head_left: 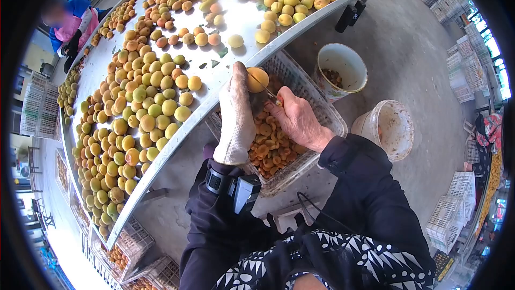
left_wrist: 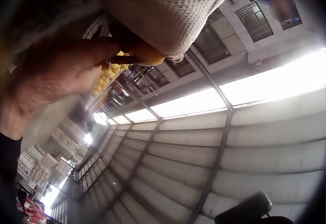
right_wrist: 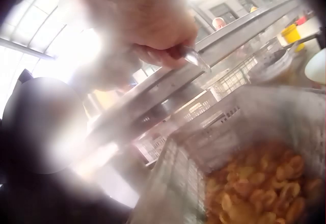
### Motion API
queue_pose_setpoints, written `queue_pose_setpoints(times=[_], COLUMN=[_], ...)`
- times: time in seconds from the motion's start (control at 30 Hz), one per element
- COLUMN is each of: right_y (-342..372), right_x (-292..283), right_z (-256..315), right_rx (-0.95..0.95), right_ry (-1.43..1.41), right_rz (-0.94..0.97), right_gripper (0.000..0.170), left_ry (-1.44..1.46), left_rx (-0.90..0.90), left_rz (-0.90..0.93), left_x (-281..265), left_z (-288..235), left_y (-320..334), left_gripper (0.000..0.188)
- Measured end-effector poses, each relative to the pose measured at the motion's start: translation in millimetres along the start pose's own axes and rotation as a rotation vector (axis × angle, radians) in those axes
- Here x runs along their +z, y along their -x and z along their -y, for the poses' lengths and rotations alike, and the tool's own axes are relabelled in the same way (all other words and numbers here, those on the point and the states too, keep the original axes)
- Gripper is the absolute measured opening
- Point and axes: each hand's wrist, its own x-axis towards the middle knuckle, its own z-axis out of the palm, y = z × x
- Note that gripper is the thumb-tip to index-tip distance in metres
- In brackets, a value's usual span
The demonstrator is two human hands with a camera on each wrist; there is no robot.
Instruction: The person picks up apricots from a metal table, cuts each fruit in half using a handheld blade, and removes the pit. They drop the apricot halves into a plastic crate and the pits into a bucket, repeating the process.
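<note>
My left hand [head_left: 237,118], in a white knitted glove with a dirty thumb, holds a yellow-orange apricot [head_left: 258,79] over a plastic crate [head_left: 335,121]. A small knife [head_left: 272,96] is gripped in my bare right hand [head_left: 300,121], its blade lying against the apricot. From the left wrist, the apricot [left_wrist: 151,57] peeks out under the glove, partly hidden by it. Below both hands, pitted apricot halves [head_left: 268,148] fill the lower part of the crate. In the right wrist view, a shiny metal end of the knife [right_wrist: 196,59] sticks out of the right fist.
A metal sorting table [head_left: 225,67] heaped with whole apricots [head_left: 145,97] runs along the left and front. Two buckets stand right of the crate: one with dark scraps [head_left: 343,56], one stained [head_left: 394,129]. Another person [head_left: 75,24] works across the table. Stacked crates [head_left: 453,209] line the right.
</note>
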Motion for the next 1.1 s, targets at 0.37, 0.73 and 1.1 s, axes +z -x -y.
queue_pose_setpoints(times=[0.37, 0.73, 1.1], right_y=[2, 14, -31], right_x=[3, 0, 5], right_z=[-2, -16, 25], right_rx=[-0.005, -0.075, 0.604], right_ry=[0.038, 0.01, -0.956], right_rz=[0.018, -0.118, -0.266], right_gripper=[0.033, 0.032, 0.038], left_ry=[0.021, 0.334, -0.646], left_rx=[-0.125, -0.37, 0.27], left_rz=[-0.341, -0.348, -0.089], left_x=[24, 12, 27], left_z=[-5, -10, 3], left_y=[-10, -19, -9], left_gripper=[0.044, 0.042, 0.021])
